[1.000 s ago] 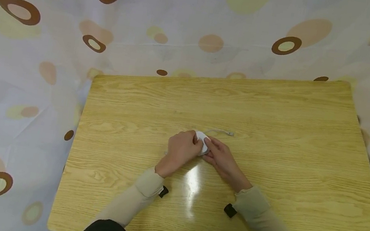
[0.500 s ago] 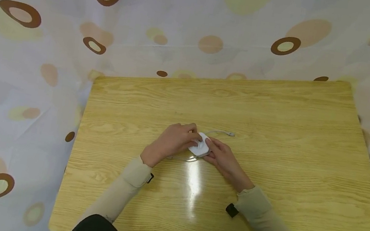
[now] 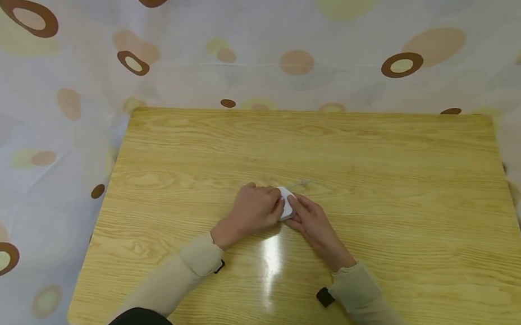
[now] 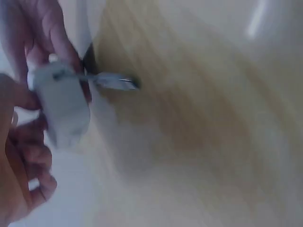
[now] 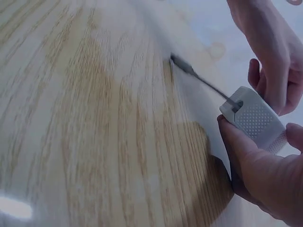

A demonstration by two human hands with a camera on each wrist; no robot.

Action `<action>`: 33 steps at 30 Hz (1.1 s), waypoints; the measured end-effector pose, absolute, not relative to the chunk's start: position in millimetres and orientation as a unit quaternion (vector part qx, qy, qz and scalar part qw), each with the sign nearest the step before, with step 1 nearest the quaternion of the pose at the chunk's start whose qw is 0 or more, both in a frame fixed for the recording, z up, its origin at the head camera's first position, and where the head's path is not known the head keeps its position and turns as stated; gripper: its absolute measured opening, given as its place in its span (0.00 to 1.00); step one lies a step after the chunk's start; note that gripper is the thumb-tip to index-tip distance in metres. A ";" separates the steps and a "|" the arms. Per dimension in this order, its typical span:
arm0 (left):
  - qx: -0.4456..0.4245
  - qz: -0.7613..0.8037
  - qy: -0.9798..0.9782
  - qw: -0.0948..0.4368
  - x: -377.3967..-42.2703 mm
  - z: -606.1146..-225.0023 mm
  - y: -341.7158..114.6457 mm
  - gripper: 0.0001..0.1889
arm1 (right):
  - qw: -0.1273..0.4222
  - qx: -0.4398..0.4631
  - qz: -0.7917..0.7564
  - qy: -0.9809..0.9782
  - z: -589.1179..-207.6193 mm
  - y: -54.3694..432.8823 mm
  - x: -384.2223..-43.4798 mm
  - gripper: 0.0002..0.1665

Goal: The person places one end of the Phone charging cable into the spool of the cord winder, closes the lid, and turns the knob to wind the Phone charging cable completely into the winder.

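Note:
A small white cable case (image 3: 287,204) sits between both hands, just above the middle of the wooden table (image 3: 393,166). My left hand (image 3: 257,208) grips it from the left and my right hand (image 3: 309,219) pinches it from the right. In the right wrist view the case (image 5: 256,120) shows a dotted face, and a thin cable (image 5: 208,86) runs from it to a plug (image 5: 182,65) over the table. The left wrist view is blurred; there the case (image 4: 62,105) is held by fingers (image 4: 21,156), with the plug (image 4: 117,82) sticking out.
The wooden table stands against a white curtain (image 3: 46,94) with brown and yellow ovals, which drapes behind it and down its left side. A bright glare patch (image 3: 271,261) lies on the wood in front of the hands. Beige sleeves cover both forearms.
The cable's free end lies much closer to the case than before. My left arm swung out to the left half a second ago and has come back in.

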State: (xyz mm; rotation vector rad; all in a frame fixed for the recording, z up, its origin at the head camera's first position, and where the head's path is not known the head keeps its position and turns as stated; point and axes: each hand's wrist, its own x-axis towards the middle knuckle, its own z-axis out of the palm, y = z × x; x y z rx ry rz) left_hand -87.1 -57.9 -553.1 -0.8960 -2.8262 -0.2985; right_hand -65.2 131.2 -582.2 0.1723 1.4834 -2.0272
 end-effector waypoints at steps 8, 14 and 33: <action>-0.137 -0.236 -0.958 -0.088 -83.4 -541.0 -53.1 0.19 | 0.306 0.079 -0.764 0.562 -581.4 126.2 -64.5 0.36; -0.284 -0.206 -0.935 -0.043 -94.3 -534.4 -78.0 0.06 | 0.305 0.078 -0.758 0.572 -582.2 127.1 -66.2 0.36; -0.410 -0.105 -0.906 0.029 -99.9 -533.1 -92.0 0.07 | 0.320 0.072 -0.738 0.590 -576.8 126.4 -62.6 0.37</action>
